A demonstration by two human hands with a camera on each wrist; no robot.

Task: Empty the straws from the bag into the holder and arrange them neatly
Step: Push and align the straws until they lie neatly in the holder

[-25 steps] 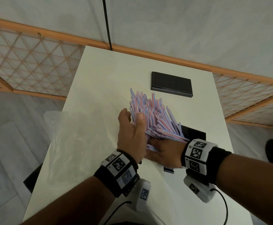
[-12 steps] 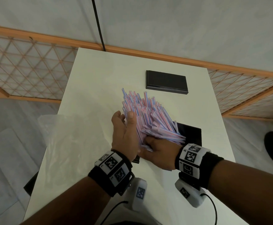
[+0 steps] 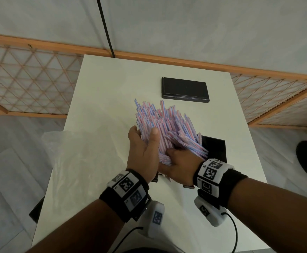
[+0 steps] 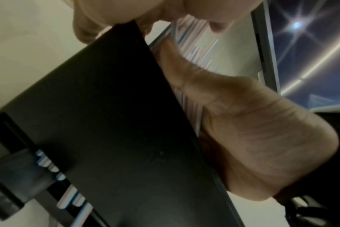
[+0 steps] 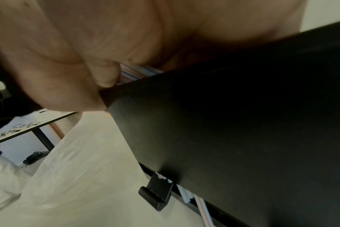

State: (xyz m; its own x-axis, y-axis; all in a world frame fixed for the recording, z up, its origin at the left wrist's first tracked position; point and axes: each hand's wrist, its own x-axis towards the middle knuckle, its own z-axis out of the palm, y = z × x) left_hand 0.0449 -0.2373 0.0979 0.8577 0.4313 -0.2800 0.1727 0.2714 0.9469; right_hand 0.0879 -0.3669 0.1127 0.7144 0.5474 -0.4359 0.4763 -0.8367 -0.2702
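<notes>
A thick bundle of pink, blue and white striped straws (image 3: 163, 125) stands fanned out in a black holder (image 3: 213, 148) near the table's front. My left hand (image 3: 144, 132) cups the bundle's left side with the thumb laid across the straws. My right hand (image 3: 174, 157) grips the bundle low on its near side, fingers curled into the straws. In the left wrist view the holder wall (image 4: 107, 122) fills the frame, with straws (image 4: 192, 46) above it. In the right wrist view straws (image 5: 138, 72) show between my fingers and the holder (image 5: 243, 122).
The clear plastic bag (image 3: 79, 156) lies crumpled on the white table (image 3: 112, 88) to the left of my hands. A flat black lid (image 3: 184, 90) lies at the far side. A wooden lattice fence (image 3: 30, 79) runs behind the table.
Both hands stay on the straw bundle. The left hand has shifted slightly around its left side, and the view has drifted a little.
</notes>
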